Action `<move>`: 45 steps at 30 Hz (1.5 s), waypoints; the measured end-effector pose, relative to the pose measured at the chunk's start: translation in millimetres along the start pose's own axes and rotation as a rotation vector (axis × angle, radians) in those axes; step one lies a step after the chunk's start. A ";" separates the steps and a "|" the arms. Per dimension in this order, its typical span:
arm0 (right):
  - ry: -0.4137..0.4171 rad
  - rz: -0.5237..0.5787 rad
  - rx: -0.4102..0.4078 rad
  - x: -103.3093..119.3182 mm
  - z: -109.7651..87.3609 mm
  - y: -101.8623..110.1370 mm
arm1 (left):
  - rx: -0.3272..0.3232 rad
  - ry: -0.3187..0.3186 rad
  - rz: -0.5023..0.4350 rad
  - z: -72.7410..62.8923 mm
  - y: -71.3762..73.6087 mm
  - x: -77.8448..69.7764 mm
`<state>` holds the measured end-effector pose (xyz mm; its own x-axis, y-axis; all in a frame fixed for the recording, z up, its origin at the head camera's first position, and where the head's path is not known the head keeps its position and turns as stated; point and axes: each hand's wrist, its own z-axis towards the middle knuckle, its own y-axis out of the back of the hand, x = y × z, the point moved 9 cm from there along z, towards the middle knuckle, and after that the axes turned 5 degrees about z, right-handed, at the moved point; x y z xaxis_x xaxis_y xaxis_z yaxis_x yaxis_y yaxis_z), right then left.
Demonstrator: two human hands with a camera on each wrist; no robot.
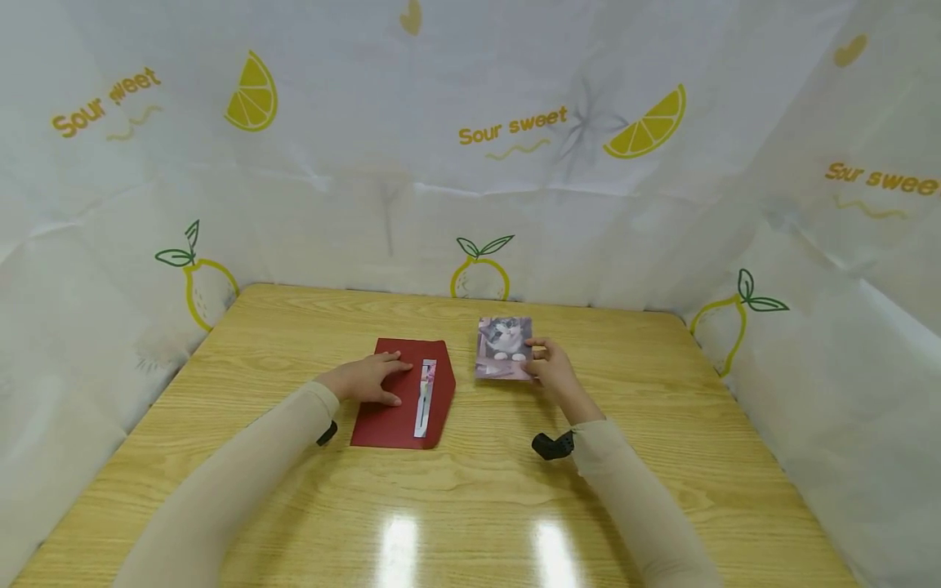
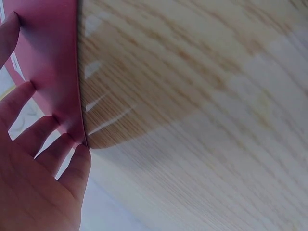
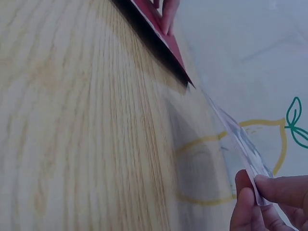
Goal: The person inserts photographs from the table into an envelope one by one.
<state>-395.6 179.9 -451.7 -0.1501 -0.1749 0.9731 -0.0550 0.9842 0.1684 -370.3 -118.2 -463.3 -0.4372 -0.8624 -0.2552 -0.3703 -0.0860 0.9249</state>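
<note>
A red envelope (image 1: 393,416) lies on the table, its pointed flap side facing right, with a narrow strip of a picture card (image 1: 424,400) showing on it. My left hand (image 1: 371,380) rests on the envelope with spread fingers; the left wrist view shows fingertips touching the red paper (image 2: 53,62). To the right, my right hand (image 1: 555,367) pinches a cat picture card (image 1: 501,343) by its right edge. In the right wrist view the card (image 3: 240,144) is seen nearly edge-on, between thumb and fingers, tilted and raised off the wood.
The wooden table (image 1: 470,482) reaches to a white cloth backdrop (image 1: 353,163) printed with lemons and lettering, which rises along its back and sides. Black wrist devices (image 1: 553,446) sit at both wrists. Two bright reflections lie on the near tabletop.
</note>
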 end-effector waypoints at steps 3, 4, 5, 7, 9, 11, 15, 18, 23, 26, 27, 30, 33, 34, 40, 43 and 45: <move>0.013 0.018 0.017 5.5 -6.6 -2.2 | 0.001 -0.001 0.002 -0.3 0.2 -1.1; 0.021 0.029 0.021 7.4 -8.6 -3.2 | 0.001 -0.001 0.003 -0.4 0.2 -1.2; 0.032 0.047 0.029 9.3 -10.2 -4.7 | 0.001 -0.002 0.004 -0.2 0.0 -1.2; 0.057 0.068 0.038 13.4 -13.4 -7.3 | 0.000 -0.003 0.004 -0.1 -0.1 -1.0; 0.079 0.076 0.041 17.4 -16.8 -10.4 | -0.001 0.002 0.002 -0.2 0.0 -0.3; 0.096 0.063 0.043 20.8 -20.0 -14.1 | -0.001 0.008 -0.002 -0.2 -0.1 0.3; 0.108 0.035 0.050 25.8 -26.0 -24.1 | -0.001 0.015 -0.004 0.0 -0.1 0.7; 0.108 0.047 0.072 27.2 -29.9 -33.4 | -0.002 0.016 -0.001 0.4 0.0 0.5; 0.116 0.052 0.108 27.2 -35.9 -47.9 | -0.005 0.020 -0.002 0.1 0.7 0.5; 0.115 0.026 0.118 25.5 -39.0 -54.9 | -0.004 0.019 0.001 -0.2 0.8 0.3; 0.116 0.016 0.118 24.7 -39.9 -56.9 | -0.003 0.019 0.003 -0.1 0.7 0.4; 0.129 -0.029 0.113 23.7 -43.2 -61.9 | -0.004 0.016 0.008 0.2 0.6 0.5; 0.136 -0.080 0.092 21.4 -46.4 -65.0 | -0.004 0.015 0.012 0.8 0.0 0.5; 0.141 -0.099 0.085 20.8 -47.4 -65.9 | -0.003 0.016 0.012 1.0 -0.2 0.6; 0.152 -0.171 0.058 15.9 -50.2 -69.0 | 0.000 0.017 0.011 2.0 -1.3 1.3; 0.147 -0.160 0.070 14.3 -50.1 -70.4 | -0.002 0.016 0.010 2.1 -0.9 1.6; 0.146 -0.149 0.082 13.9 -50.3 -71.6 | -0.004 0.015 0.009 2.1 -0.6 1.7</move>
<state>-344.1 108.4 -442.3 0.0094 -0.3067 0.9518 -0.1465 0.9411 0.3047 -372.5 -118.6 -464.9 -0.4281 -0.8706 -0.2423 -0.3633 -0.0797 0.9283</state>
